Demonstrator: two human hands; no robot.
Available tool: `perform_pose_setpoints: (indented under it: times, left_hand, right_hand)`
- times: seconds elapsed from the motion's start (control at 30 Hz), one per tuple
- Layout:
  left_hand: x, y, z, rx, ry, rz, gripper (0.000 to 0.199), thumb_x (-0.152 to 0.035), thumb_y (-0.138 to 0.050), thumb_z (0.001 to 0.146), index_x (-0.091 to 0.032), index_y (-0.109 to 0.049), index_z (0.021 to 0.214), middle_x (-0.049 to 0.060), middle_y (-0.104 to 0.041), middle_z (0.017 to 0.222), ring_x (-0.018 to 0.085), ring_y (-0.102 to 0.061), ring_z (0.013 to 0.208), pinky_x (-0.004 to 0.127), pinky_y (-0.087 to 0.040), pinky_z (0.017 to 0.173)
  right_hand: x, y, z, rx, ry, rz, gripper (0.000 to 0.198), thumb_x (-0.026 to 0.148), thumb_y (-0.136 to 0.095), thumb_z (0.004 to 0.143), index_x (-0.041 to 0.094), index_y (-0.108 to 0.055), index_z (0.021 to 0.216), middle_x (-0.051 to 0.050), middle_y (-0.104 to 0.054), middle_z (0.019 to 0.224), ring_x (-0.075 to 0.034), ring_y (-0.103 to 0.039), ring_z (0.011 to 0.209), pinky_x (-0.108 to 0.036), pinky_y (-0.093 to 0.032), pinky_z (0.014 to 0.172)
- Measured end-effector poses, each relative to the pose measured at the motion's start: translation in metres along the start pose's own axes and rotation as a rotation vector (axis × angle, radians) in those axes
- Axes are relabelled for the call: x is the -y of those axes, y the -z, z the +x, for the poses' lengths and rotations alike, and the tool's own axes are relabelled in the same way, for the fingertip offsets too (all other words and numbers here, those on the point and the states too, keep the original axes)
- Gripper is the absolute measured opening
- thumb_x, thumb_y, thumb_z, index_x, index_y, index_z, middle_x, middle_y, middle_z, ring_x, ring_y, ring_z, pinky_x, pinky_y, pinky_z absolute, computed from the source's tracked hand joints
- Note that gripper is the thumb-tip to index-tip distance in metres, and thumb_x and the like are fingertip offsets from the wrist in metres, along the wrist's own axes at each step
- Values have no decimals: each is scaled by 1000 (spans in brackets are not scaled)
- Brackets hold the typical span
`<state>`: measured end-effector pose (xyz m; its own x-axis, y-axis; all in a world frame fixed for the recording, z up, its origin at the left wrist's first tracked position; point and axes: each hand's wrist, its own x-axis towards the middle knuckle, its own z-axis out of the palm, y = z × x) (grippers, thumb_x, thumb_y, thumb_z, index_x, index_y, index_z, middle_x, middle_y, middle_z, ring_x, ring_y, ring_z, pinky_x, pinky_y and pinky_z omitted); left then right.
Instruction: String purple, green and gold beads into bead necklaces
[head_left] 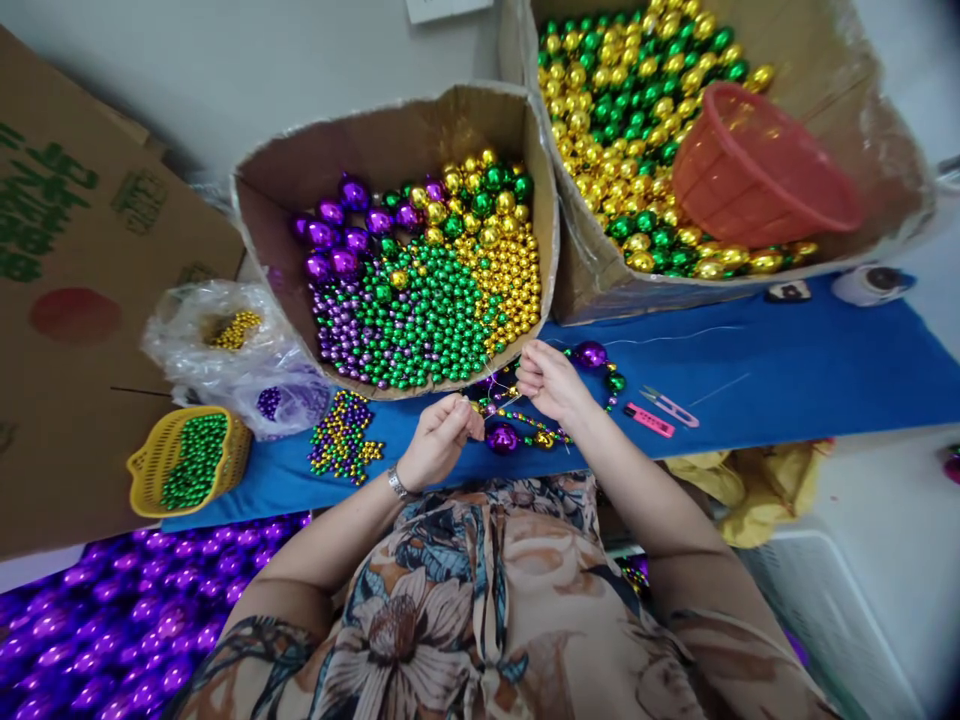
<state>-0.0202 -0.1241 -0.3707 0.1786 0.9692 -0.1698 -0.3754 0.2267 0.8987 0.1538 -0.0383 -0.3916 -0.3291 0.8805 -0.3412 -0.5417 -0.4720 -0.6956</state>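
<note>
L hand point(444, 430): fingers pinched tog. on thin thread point(490, 375); bead strand point(545, 438) on blue cloth point(825, 385), running under R wrist; R hand point(546, 378): fingers curled tight, apparently on thread too. Best: even tension, no snags.

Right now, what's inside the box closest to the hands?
Inside the cardboard box are purple, green and gold beads, big and small. They cover the bottom, so I can't see underneath.
</note>
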Motion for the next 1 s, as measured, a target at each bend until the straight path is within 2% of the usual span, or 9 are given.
perform_pose_setpoints:
  times: [0.1,0.17,0.3,0.4,0.47,0.6,0.73,0.87,1.0]
  left_hand:
    - [-5,1,3,15,-69,62,38,-45,-63,88,-16,-52,66,0,-55,62,13,-56,66,28,-45,69]
    - [-11,1,8,24,-151,109,35,-44,-61,90,-16,-56,69,4,-64,75,15,-61,76,30,-48,74]
    - [-20,-4,23,-25,-339,278,29,-38,-58,92,-16,-62,72,9,-65,111,19,-62,103,32,-50,86]
    - [-24,-11,34,-5,-429,416,27,-34,-57,93,-17,-64,74,8,-63,115,19,-60,112,35,-49,94]
    - [-24,-15,37,14,-462,460,27,-34,-54,95,-17,-63,75,8,-64,114,18,-60,110,35,-49,95]
    - [-12,-14,32,106,-469,603,20,-36,-54,94,-18,-61,98,9,-65,114,18,-63,105,35,-51,92]
    - [6,-9,29,254,-439,789,39,-36,-68,85,-18,-52,115,9,-69,104,19,-67,96,33,-53,87]
    - [18,-7,33,300,-394,703,28,-32,-63,90,-18,-51,111,7,-71,99,18,-69,93,32,-54,85]
    - [19,-7,34,390,-305,636,38,-29,-58,93,-19,-43,126,8,-71,99,17,-70,92,31,-53,83]
  right_hand:
    - [7,0,-8,56,16,-21,41,39,-76,74,23,-39,78,11,-25,58,-3,-23,46,-16,-22,43]
    - [15,-1,-17,118,53,-132,36,45,-69,80,23,-41,81,10,-27,60,-4,-25,47,-17,-23,44]
    - [25,-5,-36,282,219,-684,30,46,-64,85,23,-46,89,8,-36,65,-5,-31,53,-20,-27,49]
    - [26,-10,-43,372,335,-1098,23,39,-63,86,22,-49,93,8,-40,63,-6,-35,55,-21,-28,53]
    - [24,-13,-45,371,401,-1208,18,37,-54,92,20,-49,88,7,-45,65,-7,-38,57,-22,-30,56]
    - [22,-13,-45,204,476,-1124,23,40,-44,97,20,-49,87,3,-52,74,-9,-47,67,-23,-37,63]
    - [20,-17,-46,152,444,-932,27,47,-46,96,21,-48,88,3,-50,74,-9,-48,67,-23,-38,60]
    - [20,-24,-44,163,406,-694,29,51,-48,95,23,-46,88,6,-44,66,-7,-42,54,-21,-36,50]
    - [30,-24,-35,108,412,-518,31,53,-53,92,24,-43,90,8,-45,63,-6,-46,52,-20,-41,50]
